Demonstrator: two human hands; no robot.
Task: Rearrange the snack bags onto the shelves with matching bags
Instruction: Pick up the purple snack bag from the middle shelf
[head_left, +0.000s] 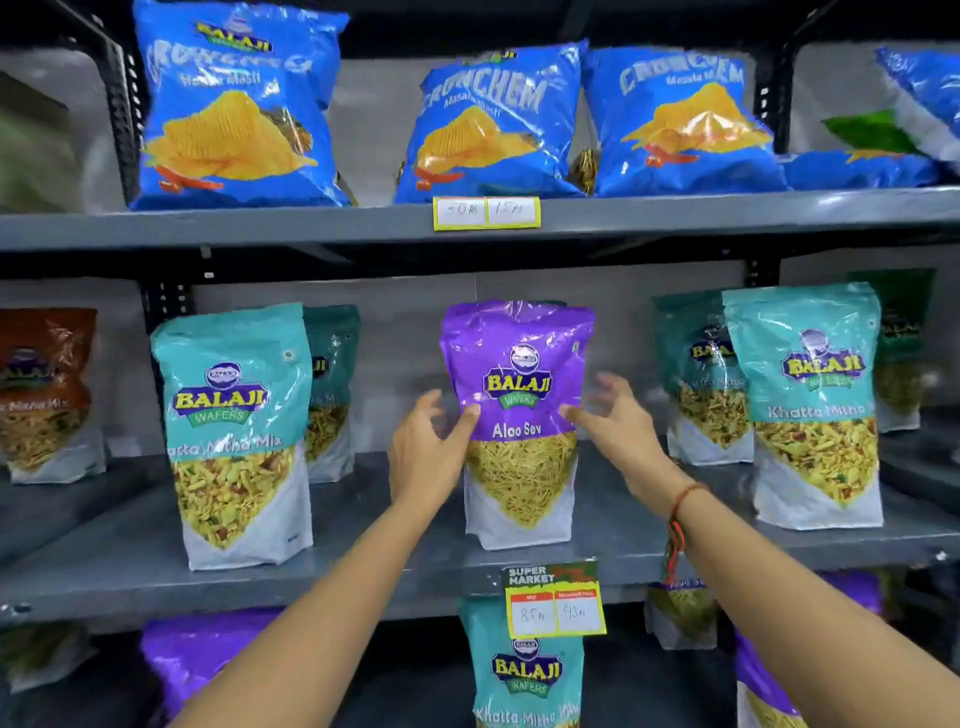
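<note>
A purple Aloo Sev bag (519, 415) stands upright in the middle of the grey middle shelf (395, 561). On that same shelf, teal Khatta Mitha Mix bags stand to its left (234, 431) and right (810, 405). My left hand (426, 452) and my right hand (618, 431) flank the purple bag. Each thumb tip touches a side edge of it, and the fingers are spread and off it. On the shelf below, a teal bag (524, 670) stands between purple bags at the left (197, 654) and right (763, 686).
Blue Crunchem bags (493, 124) fill the top shelf. A brown bag (47, 389) stands at the far left of the middle shelf. More teal bags stand behind the front ones. A yellow price tag (553, 597) hangs from the middle shelf's front edge.
</note>
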